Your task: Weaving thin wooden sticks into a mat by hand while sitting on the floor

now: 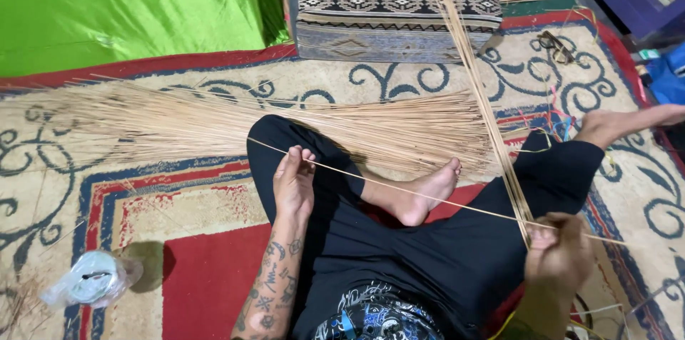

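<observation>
on a patterned carpet [214, 190], left hand [294, 186] pinches 1 thin stick [399, 189]; right hand [560, 251] grips a stick bundle [492, 126].

The upright sticks [474, 76] run off the top edge, and the blurred right hand [560, 254] hides their lower ends.

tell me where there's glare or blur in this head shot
Head view: the green cloth shows shiny glare streaks; the right hand is smeared by motion blur where it grips the bundle of sticks; the left hand on the single thin stick is fairly sharp; the plastic-wrapped roll looks soft and casts a dark shadow on the rug.
</observation>
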